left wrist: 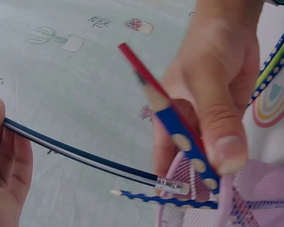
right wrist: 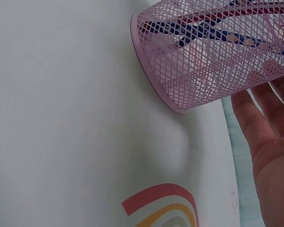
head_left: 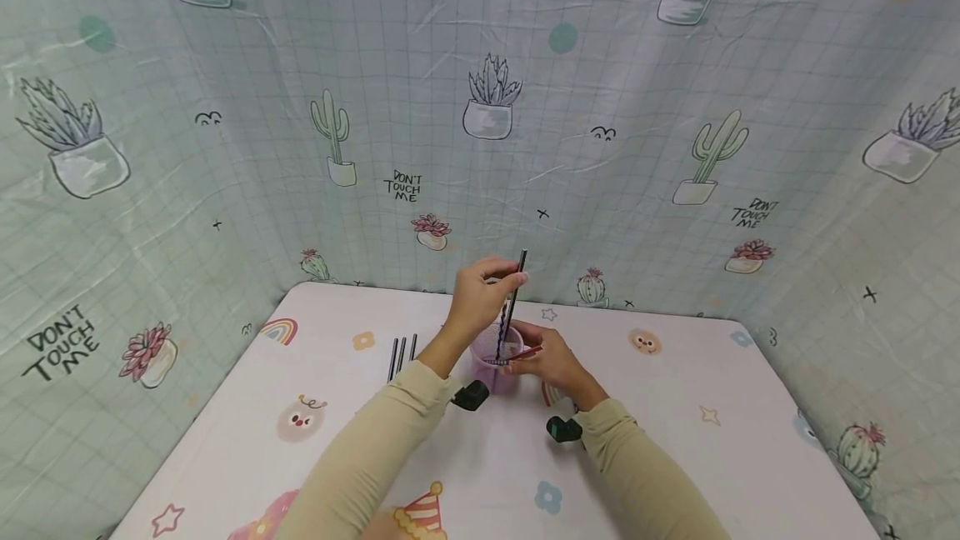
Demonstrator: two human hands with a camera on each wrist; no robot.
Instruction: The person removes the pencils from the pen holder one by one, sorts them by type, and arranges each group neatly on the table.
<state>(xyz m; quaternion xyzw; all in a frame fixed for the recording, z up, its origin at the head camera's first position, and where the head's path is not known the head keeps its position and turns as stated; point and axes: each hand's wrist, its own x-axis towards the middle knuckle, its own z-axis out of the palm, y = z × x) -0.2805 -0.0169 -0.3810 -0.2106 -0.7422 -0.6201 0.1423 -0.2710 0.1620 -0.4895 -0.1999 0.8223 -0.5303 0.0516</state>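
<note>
My left hand (head_left: 483,298) pinches a dark striped pencil (head_left: 522,261) above the cup, its white eraser end pointing down at the opening in the left wrist view. My right hand (head_left: 553,357) holds a pink mesh pencil cup (head_left: 491,380) by its side and rim. Inside the cup lean a red pencil (left wrist: 132,56) and blue pencils with pale dots, one dotted pencil (left wrist: 173,127) beside the right thumb. Through the mesh (right wrist: 194,66) in the right wrist view, the lower parts of these pencils show. Fingers of the right hand (right wrist: 274,151) lie along the cup's wall.
Several pencils (head_left: 402,357) lie on the white patterned table (head_left: 637,440) left of the cup, partly behind the left forearm. Blue dotted and yellow-green pencils (left wrist: 274,61) show there up close. A patterned curtain (head_left: 390,90) rises behind the table.
</note>
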